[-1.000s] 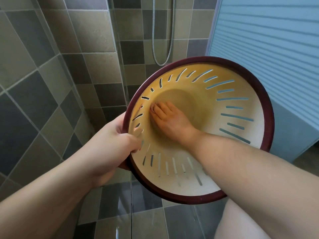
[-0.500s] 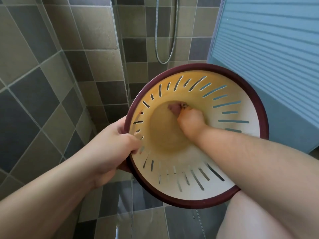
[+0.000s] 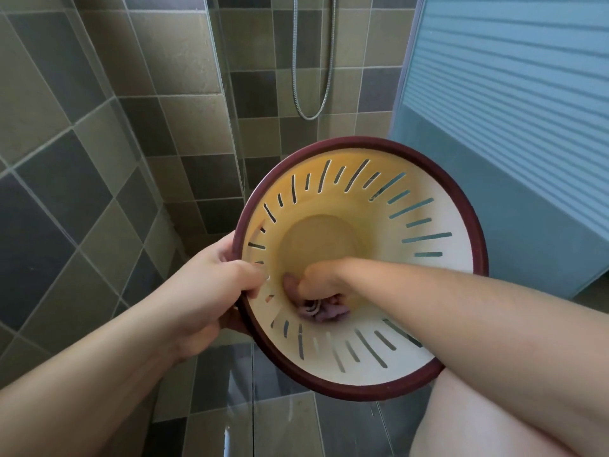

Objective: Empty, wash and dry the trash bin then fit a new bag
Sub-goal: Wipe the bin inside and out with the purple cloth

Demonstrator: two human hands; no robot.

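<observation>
I hold a cream trash bin (image 3: 438,282) with slotted walls and a dark red rim, tipped so its opening faces me. My left hand (image 3: 211,291) grips the rim at its left side, thumb inside. My right hand (image 3: 316,282) reaches deep into the bin and grips a small purple cloth (image 3: 324,311), pressing it against the lower inside wall near the bottom. Part of the cloth is hidden under my fingers.
Grey and beige tiled walls stand at the left and behind. A metal shower hose (image 3: 313,77) hangs on the back wall. A glass partition (image 3: 230,133) edge runs down the middle. A blue ribbed panel (image 3: 510,110) fills the right. Tiled floor lies below.
My right hand has swept with the cloth from the bin's upper bottom down to the lower left inside wall. The bin has dropped slightly in view. My left hand keeps its grip.
</observation>
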